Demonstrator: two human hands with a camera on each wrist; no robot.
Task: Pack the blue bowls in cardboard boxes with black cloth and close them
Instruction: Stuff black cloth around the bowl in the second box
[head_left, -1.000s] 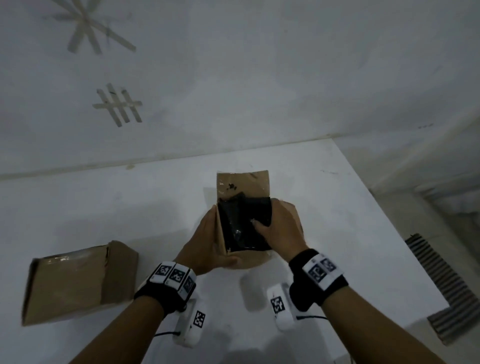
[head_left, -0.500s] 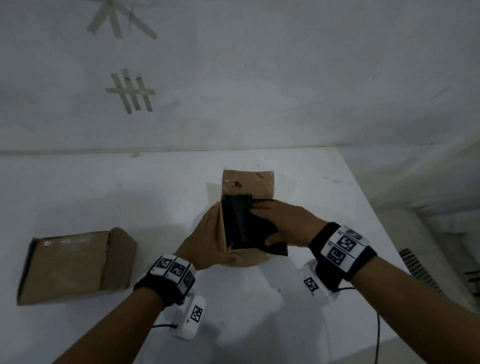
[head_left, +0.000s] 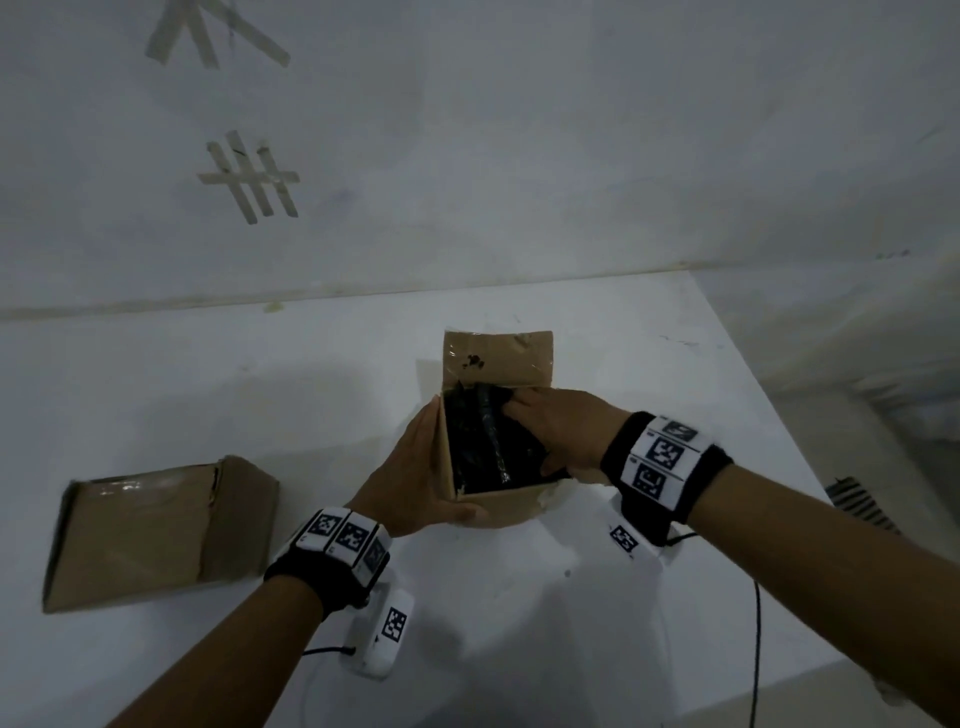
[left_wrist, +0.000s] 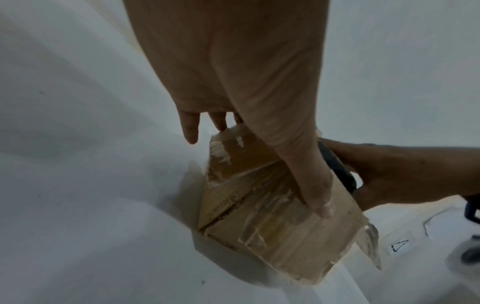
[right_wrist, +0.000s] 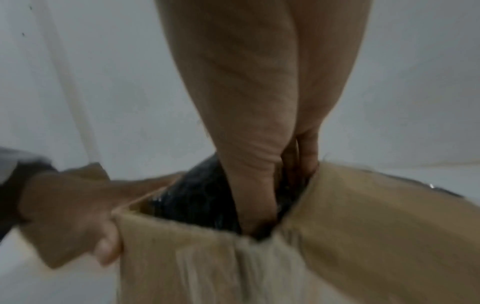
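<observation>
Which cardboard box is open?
The centre cardboard box between both hands, far flap up, black cloth showing inside. The left box lies apart, untouched.

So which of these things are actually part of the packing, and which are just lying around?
In use:
- open cardboard box, held by the left hand
- black cloth inside it, tucked in by the right hand
- closed cardboard box, off to the left

No blue bowl shows.

Just there:
- white table
- tape strips on the wall
</observation>
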